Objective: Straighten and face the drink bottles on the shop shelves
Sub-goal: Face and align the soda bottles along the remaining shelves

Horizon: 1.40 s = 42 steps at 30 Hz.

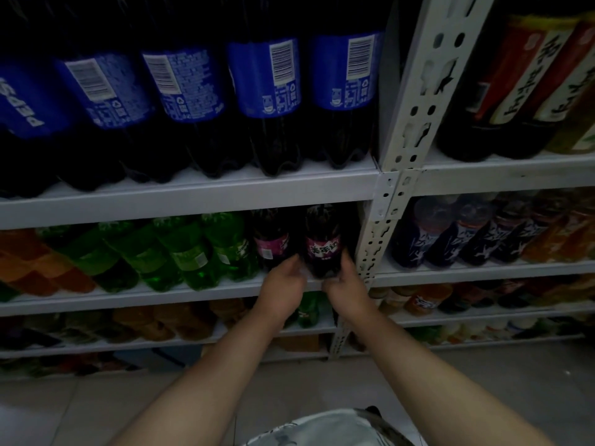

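Note:
A dark purple-labelled drink bottle (323,243) stands at the right end of the second shelf (193,294), its label facing out. My left hand (283,284) holds its lower left side and my right hand (346,286) holds its lower right side, so the bottle's base is hidden between them. A second purple-labelled bottle (272,243) stands just to its left, barcode side out. Green bottles (190,249) and orange bottles (29,262) fill the same shelf further left.
Large blue-labelled cola bottles (267,91) line the shelf above, mostly barcode side out. A white slotted upright post (415,123) stands just right of my right hand. More bottles (450,239) fill the right bay and the lower shelves. Tiled floor (64,410) lies below.

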{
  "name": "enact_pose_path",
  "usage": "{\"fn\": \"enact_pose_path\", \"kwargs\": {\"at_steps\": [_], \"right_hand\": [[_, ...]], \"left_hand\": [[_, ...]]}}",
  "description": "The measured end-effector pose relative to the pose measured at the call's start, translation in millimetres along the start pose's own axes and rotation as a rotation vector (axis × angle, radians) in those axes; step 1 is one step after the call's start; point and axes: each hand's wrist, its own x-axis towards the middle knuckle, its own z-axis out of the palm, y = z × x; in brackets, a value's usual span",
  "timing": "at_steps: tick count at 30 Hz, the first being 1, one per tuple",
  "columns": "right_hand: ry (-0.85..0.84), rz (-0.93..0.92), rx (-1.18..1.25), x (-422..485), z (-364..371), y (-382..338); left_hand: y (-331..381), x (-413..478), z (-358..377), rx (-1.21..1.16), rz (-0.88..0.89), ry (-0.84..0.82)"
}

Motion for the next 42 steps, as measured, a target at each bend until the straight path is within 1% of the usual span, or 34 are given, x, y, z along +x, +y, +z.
{"fn": "enact_pose_path", "kwargs": {"at_steps": [2,3,4,5,7,8,9,11,13,16,20,22,24,28,31,34,37,39,42], "right_hand": [[0.194,-0.073,-0.112,-25,8,7],[0.246,-0.13,-0.153,-39,14,9],[0.212,-0.171,-0.157,-48,22,8],[0.106,-0.184,-0.125,-51,32,4],[-0.129,-0.153,-0.04,-42,50,-12],[-0.187,-0.125,0.008,-32,57,-22],[-0.206,-0.093,0.07,-22,63,-32],[-0.175,-0.04,0.194,-6,71,-48],[-0.142,0.01,0.249,1,78,-52],[-0.096,0.048,0.139,-5,88,-42],[-0.142,0.107,0.067,-17,96,-28],[-0.063,0.088,0.077,-12,94,-28],[-0.02,0.073,0.112,0,92,-36],[-0.067,0.109,0.195,16,95,-47],[-0.01,0.116,0.169,3,102,-40],[0.001,0.134,0.139,-16,105,-27],[0.01,0.108,0.054,-16,101,-18],[0.022,0.061,0.097,-8,98,-23],[0.036,0.011,0.188,2,100,-35]], "left_hand": [[-2,-6,-14,0.058,0.059,0.183],[-2,-9,-22,0.073,0.097,0.27],[-2,-12,-29,0.071,0.13,0.329],[-2,-14,-34,0.064,0.157,0.35],[0,-13,-41,0.05,0.159,0.307],[1,-11,-42,0.028,0.132,0.272],[2,-9,-44,-0.012,0.1,0.24],[4,-5,-46,-0.093,0.047,0.173],[4,-2,-48,-0.115,0.019,0.122],[2,1,-52,-0.163,0.019,0.077],[-1,2,-63,-0.243,0.025,0.012],[-3,0,-66,-0.202,0.008,-0.001],[-6,-1,-66,-0.187,-0.001,0.003],[-3,3,-65,-0.211,-0.023,0.008],[1,7,-64,-0.233,-0.019,-0.013],[5,14,-61,-0.259,-0.017,-0.004],[8,20,-56,-0.178,-0.055,0.056],[8,18,-53,-0.072,-0.083,0.127],[4,14,-49,-0.046,-0.101,0.158]]}}
